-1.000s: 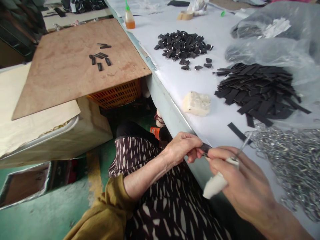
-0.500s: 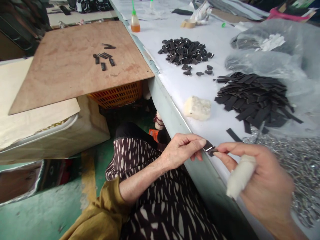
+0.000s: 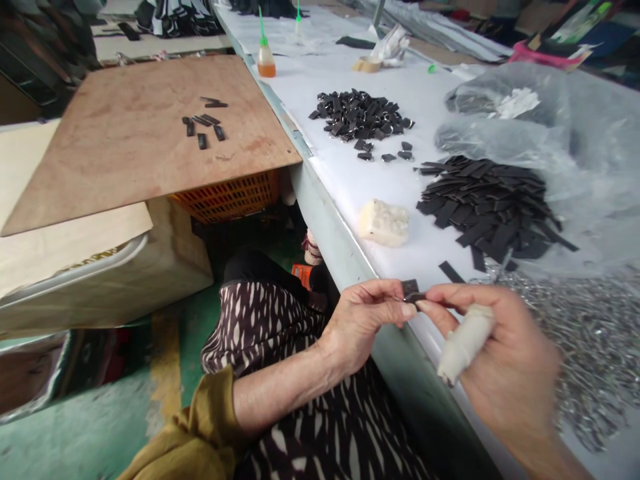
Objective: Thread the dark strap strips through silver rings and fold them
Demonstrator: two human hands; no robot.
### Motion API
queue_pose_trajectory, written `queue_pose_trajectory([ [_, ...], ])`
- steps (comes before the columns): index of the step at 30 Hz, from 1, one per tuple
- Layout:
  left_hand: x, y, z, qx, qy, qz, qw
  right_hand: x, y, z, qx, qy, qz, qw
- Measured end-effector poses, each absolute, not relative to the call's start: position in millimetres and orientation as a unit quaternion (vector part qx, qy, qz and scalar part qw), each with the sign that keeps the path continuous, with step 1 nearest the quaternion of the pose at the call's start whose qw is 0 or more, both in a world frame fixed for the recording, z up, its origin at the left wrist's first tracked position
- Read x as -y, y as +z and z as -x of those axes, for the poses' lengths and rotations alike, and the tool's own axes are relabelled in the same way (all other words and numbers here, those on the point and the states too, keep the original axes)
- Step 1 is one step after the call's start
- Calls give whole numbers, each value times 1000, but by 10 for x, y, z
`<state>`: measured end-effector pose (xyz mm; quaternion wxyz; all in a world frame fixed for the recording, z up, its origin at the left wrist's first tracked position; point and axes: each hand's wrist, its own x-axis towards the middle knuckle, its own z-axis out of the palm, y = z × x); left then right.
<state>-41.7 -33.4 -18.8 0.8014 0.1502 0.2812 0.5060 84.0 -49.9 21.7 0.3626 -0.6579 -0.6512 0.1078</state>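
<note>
Big table [image 3: 330,167] w/ a pile of blk strips [image 3: 493,207]. R hand [image 3: 510,360] & L hand [image 3: 353,327] both pinching a small blk piece [image 3: 410,289] by the table edge, white-wrapped handle [image 3: 465,343] in R. Prob folding step imo; next move needs steady fingertips.

The left hand [image 3: 350,323] has turned; its thumb [image 3: 408,311] now sits lower. 1 black strip [image 3: 410,287] now shows above that thumb.
</note>
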Motion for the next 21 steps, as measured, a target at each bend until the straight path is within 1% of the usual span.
queue_pose_trajectory([
  [9,371,-188,372,-337,534,-198,750,506,250,-771,629,137,678,354],
  [21,361,-147,400,-361,520,-226,741,479,298,-749,607,167,706,325],
])
